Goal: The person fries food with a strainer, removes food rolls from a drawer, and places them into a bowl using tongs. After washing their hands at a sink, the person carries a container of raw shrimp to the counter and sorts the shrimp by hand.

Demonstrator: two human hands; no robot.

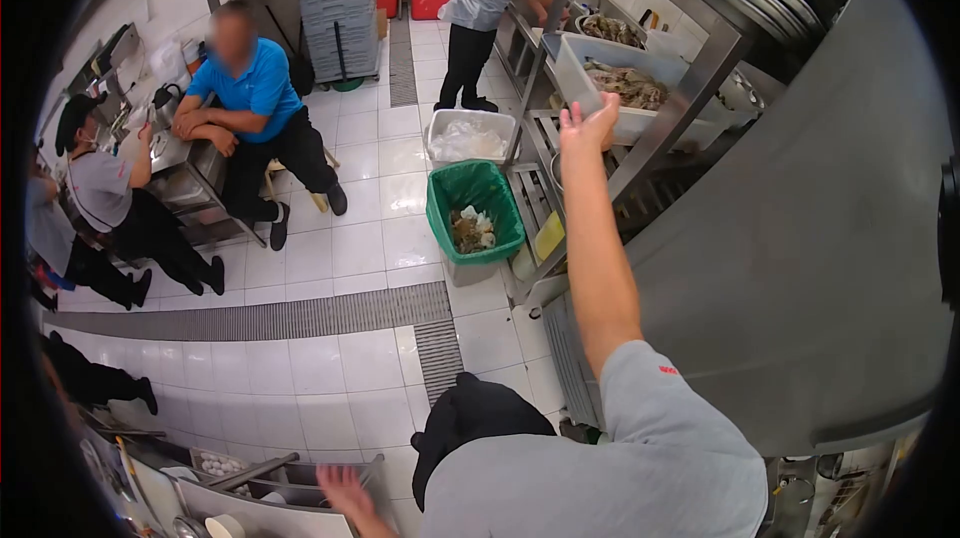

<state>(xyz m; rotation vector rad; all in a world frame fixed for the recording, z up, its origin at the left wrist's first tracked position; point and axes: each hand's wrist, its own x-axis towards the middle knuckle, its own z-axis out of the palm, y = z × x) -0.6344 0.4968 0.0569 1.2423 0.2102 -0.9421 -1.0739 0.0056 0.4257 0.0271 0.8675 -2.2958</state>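
My right arm reaches far forward, and my right hand (590, 124) is open with its fingers apart. It is at the near corner of a white plastic tub (572, 73) on the steel rack; I cannot tell whether it touches the tub. Inside the tub lies a heap of brownish seafood (628, 88), its exact kind unclear. Low on the left, my left hand (345, 490) is slightly blurred, with fingers stretched out and nothing visible in them. It is over the edge of a steel counter (265, 513), near a tray of eggs (218, 465).
A bin with a green liner (478, 188) holds scraps beside the rack. Behind it stands a white crate (440, 126) with clear plastic. A person in blue (262, 88) sits left; others work at counters. A grey metal surface (790, 268) fills the right. A floor drain (290, 316) crosses the tiles.
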